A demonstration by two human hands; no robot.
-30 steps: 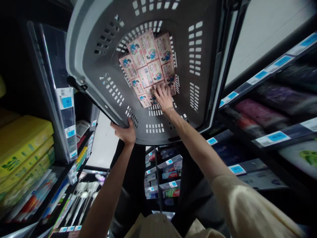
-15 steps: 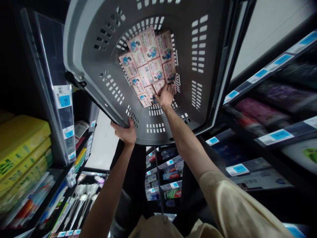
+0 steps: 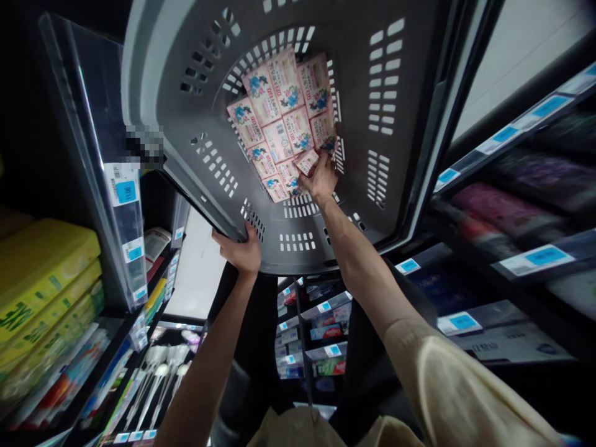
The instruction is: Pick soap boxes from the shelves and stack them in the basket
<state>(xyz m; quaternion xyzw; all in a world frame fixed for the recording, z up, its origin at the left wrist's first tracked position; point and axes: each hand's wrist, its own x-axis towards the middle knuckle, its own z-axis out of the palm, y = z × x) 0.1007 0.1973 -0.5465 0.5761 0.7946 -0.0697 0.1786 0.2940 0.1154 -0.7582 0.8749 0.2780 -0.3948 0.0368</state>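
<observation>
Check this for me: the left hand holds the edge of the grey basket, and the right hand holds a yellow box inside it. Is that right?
Not quite: the box is pink, not yellow, as the head view shows. The rest is right: the left hand holds the edge of the grey basket, and the right hand holds that box inside it.

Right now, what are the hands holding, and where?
The left hand grips a grey plastic basket by its rim; the right hand, a pink rectangular carton, apparently by one end.
</observation>
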